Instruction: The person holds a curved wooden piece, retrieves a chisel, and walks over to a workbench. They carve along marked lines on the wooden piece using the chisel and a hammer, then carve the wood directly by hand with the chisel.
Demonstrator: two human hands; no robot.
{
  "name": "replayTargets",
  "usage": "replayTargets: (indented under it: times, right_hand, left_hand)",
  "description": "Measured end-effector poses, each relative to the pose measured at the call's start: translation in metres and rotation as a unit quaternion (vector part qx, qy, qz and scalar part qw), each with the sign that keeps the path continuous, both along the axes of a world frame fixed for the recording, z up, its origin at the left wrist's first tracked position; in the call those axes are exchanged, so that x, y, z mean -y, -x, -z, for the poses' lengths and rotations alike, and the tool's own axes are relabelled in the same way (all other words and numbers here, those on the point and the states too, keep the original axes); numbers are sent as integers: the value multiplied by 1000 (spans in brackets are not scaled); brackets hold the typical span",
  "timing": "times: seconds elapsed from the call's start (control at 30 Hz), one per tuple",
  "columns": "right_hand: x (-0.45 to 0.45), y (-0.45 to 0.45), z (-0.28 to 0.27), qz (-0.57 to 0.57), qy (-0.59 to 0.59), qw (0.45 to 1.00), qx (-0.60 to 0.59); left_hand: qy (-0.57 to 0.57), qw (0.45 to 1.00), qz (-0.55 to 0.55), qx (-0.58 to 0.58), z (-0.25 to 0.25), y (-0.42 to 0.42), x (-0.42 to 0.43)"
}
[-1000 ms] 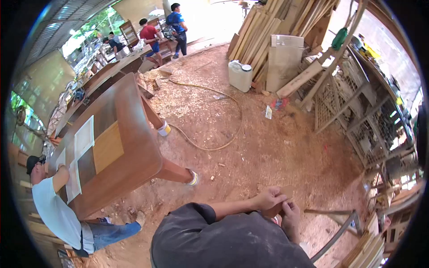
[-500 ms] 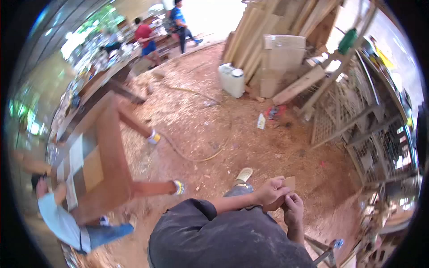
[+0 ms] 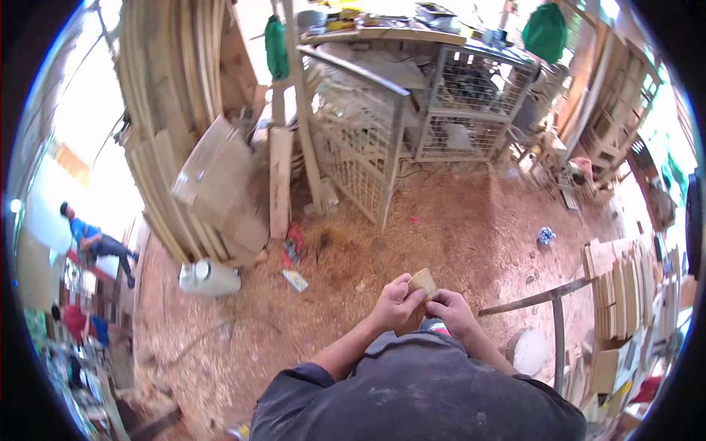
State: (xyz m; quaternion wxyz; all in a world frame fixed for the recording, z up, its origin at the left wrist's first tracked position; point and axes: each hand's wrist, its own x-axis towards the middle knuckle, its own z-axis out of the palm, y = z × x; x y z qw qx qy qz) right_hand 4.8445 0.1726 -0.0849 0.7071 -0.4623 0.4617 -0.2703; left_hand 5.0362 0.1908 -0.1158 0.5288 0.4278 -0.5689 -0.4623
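Observation:
A small tan folded sheet, which looks like sandpaper [image 3: 422, 281], is held up in front of my torso. My left hand [image 3: 396, 305] pinches it from the left, thumb across its face. From the other side, the closed fingers of my right hand [image 3: 453, 312] grip its lower right edge. The two hands nearly touch. Part of the sheet hangs below my left fingers, and its lower end is partly hidden by my hands. Beneath them lies the sawdust-covered floor [image 3: 346, 283].
A wire-mesh gate [image 3: 353, 158] and mesh cabinet [image 3: 471, 110] stand ahead. Leaning boards [image 3: 173, 88], a cardboard sheet [image 3: 220, 184] and a white jerrycan [image 3: 209, 279] are at left. To the right are a metal bar [image 3: 537, 298] and stacked wood [image 3: 621, 290]. Two people are far left.
My view has swung to the right, so the wooden table and the person beside it are out of sight. Both hands still hold the sheet, now nearer the middle of the view.

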Motion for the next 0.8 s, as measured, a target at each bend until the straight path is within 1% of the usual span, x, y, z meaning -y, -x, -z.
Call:
replayTargets:
  times: [0.1, 0.2, 0.23, 0.27, 0.33, 0.4, 0.43, 0.47, 0.53, 0.57, 0.63, 0.67, 0.73, 0.8]
  right_hand:
    - [29, 9, 15, 3, 17, 1000, -3]
    - [71, 20, 22, 32, 7, 999, -40]
    - [86, 26, 23, 27, 34, 998, -55]
    - [101, 33, 23, 2, 32, 998, -53]
    - [137, 43, 29, 30, 42, 998, -43]
    - [182, 57, 48, 39, 37, 999, -1]
    - [203, 61, 45, 49, 1, 997, 58]
    - [229, 69, 43, 16, 1, 998, 54]
    - [271, 87, 36, 7, 18, 997, 70]
    - [295, 100, 37, -25, 28, 998, 55]
    - [331, 109, 18, -55, 31, 997, 50]
    - [347, 110, 10, -80, 34, 995, 42]
    - [380, 115, 12, -104, 30, 993, 40]
    - [412, 110, 21, -159, 55, 984, 52]
  left_hand:
    - [20, 1000, 1, 19, 8, 5, 35]
    - [-56, 997, 22, -51, 9, 23, 84]
    - [-21, 998, 37, -45, 9, 29, 101]
    - [-23, 999, 12, -45, 8, 35, 120]
    - [-37, 997, 55, -26, 0, 45, 155]
    - [-109, 990, 54, -77, -5, 58, 191]
    - [-8, 999, 9, -32, 6, 67, 214]
    - [-18, 1000, -9, -14, 6, 78, 232]
    - [-88, 993, -47, -67, -11, 95, 264]
    - [-90, 992, -53, -68, -15, 103, 281]
    - [-28, 998, -60, -15, -22, 110, 310]
    - [-29, 997, -69, -14, -25, 112, 322]
    - [19, 995, -96, 16, -28, 117, 342]
    - [7, 993, -120, 4, -20, 117, 361]
